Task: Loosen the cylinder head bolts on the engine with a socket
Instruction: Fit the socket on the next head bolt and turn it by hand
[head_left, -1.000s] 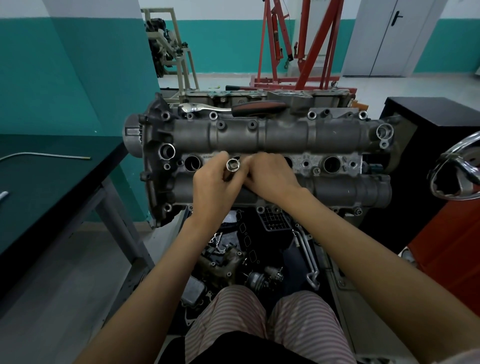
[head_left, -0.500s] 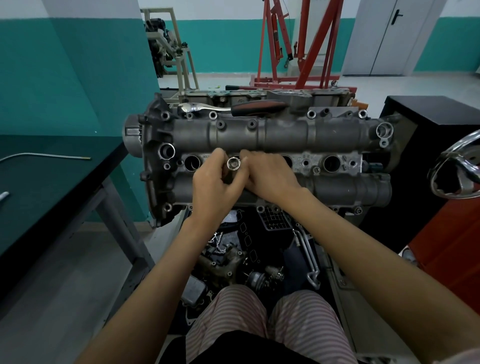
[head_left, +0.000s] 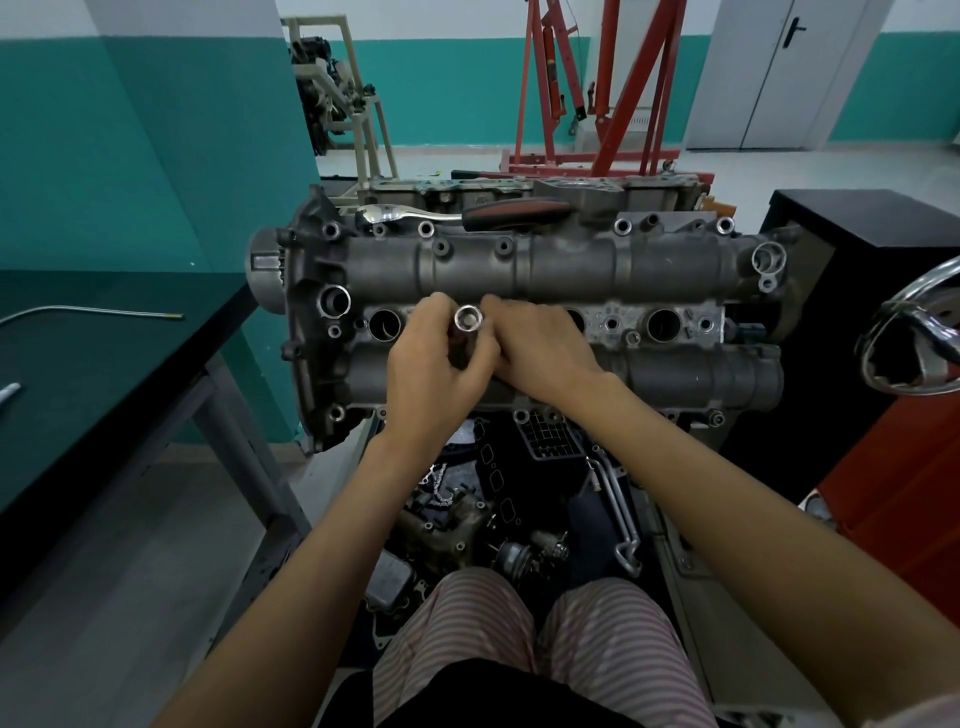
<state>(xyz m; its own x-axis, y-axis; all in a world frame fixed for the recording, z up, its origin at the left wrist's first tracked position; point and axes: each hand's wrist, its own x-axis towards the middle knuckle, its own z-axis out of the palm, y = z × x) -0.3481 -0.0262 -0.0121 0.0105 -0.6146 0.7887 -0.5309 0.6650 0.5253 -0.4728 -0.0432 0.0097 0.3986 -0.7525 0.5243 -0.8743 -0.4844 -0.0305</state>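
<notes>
A grey cylinder head (head_left: 571, 270) lies across the stand in front of me, with round plug wells along its middle. Over that middle strip a chrome socket (head_left: 468, 318) stands with its open end up, and both hands hold it. My left hand (head_left: 436, 364) grips it from the left with fingers curled round its body. My right hand (head_left: 540, 348) pinches it from the right. The bolt beneath the socket is hidden by my fingers. A ratchet (head_left: 467, 214) with a black and red handle rests on the far edge of the head.
A dark green workbench (head_left: 104, 364) with a thin metal rod stands at the left. At the right is a black cabinet (head_left: 857, 234) and a chrome handwheel (head_left: 914, 338). Loose engine parts (head_left: 467, 519) lie below the head. A red engine crane (head_left: 597, 104) stands behind.
Both hands and the socket have shifted slightly away from me over the head. The grip on the socket is the same.
</notes>
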